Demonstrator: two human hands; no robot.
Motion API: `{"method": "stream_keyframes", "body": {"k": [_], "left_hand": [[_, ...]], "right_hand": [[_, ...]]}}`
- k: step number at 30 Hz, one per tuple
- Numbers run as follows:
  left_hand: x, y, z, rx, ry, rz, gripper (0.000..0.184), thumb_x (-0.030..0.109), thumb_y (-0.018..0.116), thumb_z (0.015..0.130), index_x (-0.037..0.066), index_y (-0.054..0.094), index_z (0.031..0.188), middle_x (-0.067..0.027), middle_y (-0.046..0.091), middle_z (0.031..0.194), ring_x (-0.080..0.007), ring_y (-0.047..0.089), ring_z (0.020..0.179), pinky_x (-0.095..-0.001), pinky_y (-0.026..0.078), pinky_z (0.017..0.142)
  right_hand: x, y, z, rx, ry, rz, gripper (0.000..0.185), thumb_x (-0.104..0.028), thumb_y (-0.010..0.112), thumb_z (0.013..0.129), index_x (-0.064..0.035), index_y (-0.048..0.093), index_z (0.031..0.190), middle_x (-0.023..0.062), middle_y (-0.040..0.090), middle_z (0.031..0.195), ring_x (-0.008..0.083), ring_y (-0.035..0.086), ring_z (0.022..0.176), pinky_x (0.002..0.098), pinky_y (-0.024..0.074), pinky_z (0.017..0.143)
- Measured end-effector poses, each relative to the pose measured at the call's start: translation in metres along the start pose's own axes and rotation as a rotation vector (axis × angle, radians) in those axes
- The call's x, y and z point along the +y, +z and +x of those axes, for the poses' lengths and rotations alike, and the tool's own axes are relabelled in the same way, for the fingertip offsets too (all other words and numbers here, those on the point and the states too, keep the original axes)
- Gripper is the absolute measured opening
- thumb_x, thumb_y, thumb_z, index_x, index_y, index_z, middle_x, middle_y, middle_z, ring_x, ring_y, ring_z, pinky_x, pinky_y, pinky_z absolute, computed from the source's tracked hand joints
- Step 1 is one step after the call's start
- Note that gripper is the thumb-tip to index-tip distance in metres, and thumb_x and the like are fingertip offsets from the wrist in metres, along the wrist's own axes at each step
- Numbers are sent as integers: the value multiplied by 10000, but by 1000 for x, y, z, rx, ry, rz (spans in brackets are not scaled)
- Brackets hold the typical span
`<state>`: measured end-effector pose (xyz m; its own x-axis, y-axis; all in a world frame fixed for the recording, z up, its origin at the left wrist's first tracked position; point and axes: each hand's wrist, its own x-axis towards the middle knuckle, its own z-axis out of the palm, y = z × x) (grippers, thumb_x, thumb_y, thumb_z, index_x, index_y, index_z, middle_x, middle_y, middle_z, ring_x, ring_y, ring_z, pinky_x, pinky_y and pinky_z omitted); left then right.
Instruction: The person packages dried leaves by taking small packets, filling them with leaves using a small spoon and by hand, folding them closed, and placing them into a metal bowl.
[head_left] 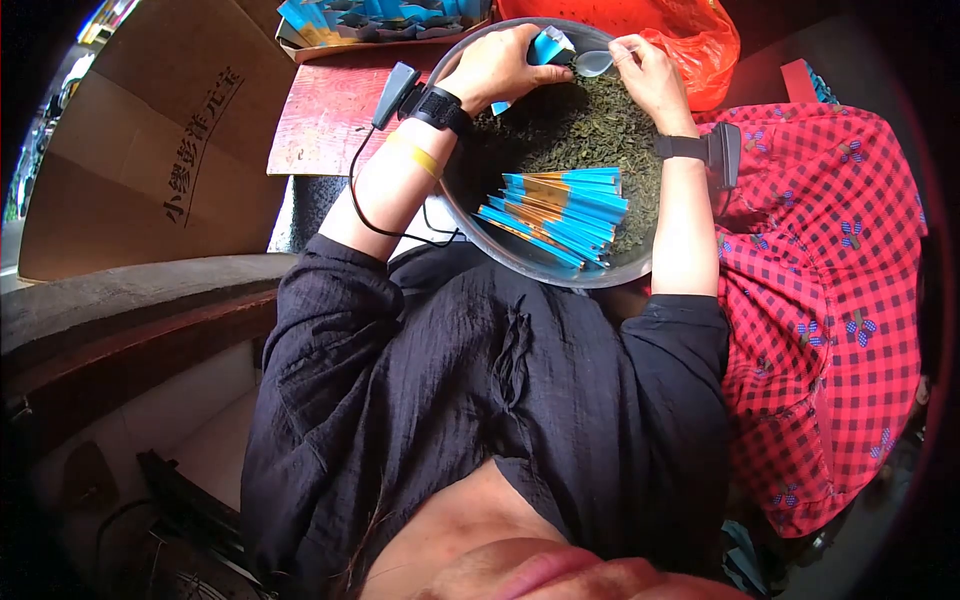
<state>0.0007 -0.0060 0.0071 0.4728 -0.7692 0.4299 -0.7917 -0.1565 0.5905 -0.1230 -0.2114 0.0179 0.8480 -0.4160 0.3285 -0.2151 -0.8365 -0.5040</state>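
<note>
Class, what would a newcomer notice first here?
Blue packets fan out in the near half of a bowl of green leaves. Beyond it glows a red bag; at right, a checked cloth. At the bowl's far side, the left hand holds a blue box, the right hand a spoon.

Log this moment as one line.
left hand: holds blue paper packet | right hand: holds pale translucent scoop | round grey metal basin: crumbled green leaves, flat blue-and-orange paper packets
</note>
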Motion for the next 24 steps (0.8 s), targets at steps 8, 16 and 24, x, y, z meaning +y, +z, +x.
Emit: {"method": "stream_keyframes", "body": {"k": [8, 16, 24], "left_hand": [[8, -10, 4, -233, -267, -213, 569, 520, 730, 717, 42, 654, 1017, -197, 681, 886, -324, 672, 850, -400, 520, 763], [39, -56, -10, -184, -151, -201, 340, 280, 700, 753, 70, 650, 1016, -164, 674, 947, -300, 656, 878, -381, 510, 792], [-6, 8, 7, -66, -89, 93, 579, 548, 696, 744, 31, 634, 997, -155, 675, 816, -290, 674, 772, -403, 517, 700]], "right_hand": [[15, 38, 2, -87, -265, -154, 295, -338, 527, 917, -83, 662, 978, 173, 679, 874, 332, 664, 816, 433, 524, 721], [43, 35, 18, -228, 260, 331, 332, -348, 525, 959, -55, 668, 1024, 17, 667, 812, 69, 607, 677, 205, 450, 564], [19, 37, 13, -335, 261, 344, 293, -295, 520, 951, -36, 658, 964, 15, 613, 717, 75, 553, 602, 223, 426, 538]]}}
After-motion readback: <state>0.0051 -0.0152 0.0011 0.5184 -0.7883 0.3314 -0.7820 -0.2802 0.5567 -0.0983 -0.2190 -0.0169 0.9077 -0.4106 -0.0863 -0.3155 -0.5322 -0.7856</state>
